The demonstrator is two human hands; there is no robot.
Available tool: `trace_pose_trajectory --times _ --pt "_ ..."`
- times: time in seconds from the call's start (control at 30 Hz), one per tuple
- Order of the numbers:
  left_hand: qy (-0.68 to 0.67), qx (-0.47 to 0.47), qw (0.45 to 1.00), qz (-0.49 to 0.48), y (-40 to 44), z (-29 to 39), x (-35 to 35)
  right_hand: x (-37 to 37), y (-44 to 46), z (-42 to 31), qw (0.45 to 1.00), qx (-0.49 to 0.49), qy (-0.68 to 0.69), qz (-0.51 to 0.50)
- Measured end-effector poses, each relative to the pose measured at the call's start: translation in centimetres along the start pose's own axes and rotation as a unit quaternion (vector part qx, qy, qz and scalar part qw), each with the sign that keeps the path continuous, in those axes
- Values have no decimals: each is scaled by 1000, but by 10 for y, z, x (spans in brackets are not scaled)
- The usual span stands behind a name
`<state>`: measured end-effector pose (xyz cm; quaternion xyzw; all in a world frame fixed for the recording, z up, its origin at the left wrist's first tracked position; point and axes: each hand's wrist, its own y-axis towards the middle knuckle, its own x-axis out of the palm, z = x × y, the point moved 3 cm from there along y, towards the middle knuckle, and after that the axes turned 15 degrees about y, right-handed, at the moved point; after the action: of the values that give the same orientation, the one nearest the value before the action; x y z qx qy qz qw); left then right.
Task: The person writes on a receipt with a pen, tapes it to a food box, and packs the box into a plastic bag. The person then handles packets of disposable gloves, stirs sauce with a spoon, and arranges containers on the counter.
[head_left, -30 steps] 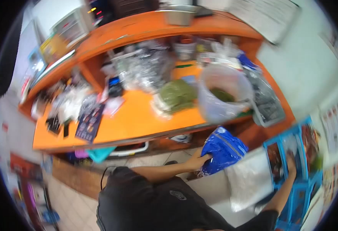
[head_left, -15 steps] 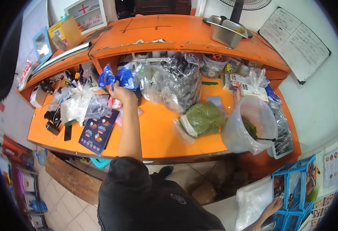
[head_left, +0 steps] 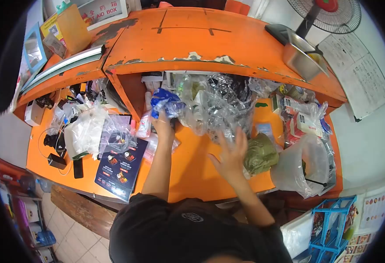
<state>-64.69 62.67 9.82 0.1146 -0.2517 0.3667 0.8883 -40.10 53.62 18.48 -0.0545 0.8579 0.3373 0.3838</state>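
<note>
Crinkled blue plastic bag (head_left: 168,101) in the left hand (head_left: 162,126), just right of the upright divider (head_left: 131,98) of the orange desk (head_left: 193,164).

Leftmost, a loose heap of white and clear plastic bags (head_left: 87,130) lies beside a dark blue printed menu sheet (head_left: 119,172). Next comes the left hand, apparently gripping the blue bag's near edge, its fingertips partly hidden. Judging by folds and shine, the bag should be light, soft and rather slippery; a gathered fold at that edge, pinched between thumb and fingers, looks the surest hold. Further right, the right hand (head_left: 229,158) is empty, fingers spread, at a bulky bundle of clear crinkled plastic (head_left: 223,107); contact cannot be told. Beyond are a rounded green bundle (head_left: 261,154) and a translucent white bucket (head_left: 291,164).
</note>
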Motion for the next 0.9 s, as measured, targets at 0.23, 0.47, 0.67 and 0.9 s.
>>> trace_pose_trajectory --times 0.23,0.47,0.67,0.9 --pt "131 -10 991 -5 -11 38 2 54 66 104 988 127 7 84" --pt "558 255 768 -185 8 -30 108 46 36 150 893 193 244 324" --pt "726 207 607 -249 86 -177 112 30 32 150 849 190 295 395" --pt "678 -35 427 -597 104 -134 110 31 35 142 882 183 266 344"
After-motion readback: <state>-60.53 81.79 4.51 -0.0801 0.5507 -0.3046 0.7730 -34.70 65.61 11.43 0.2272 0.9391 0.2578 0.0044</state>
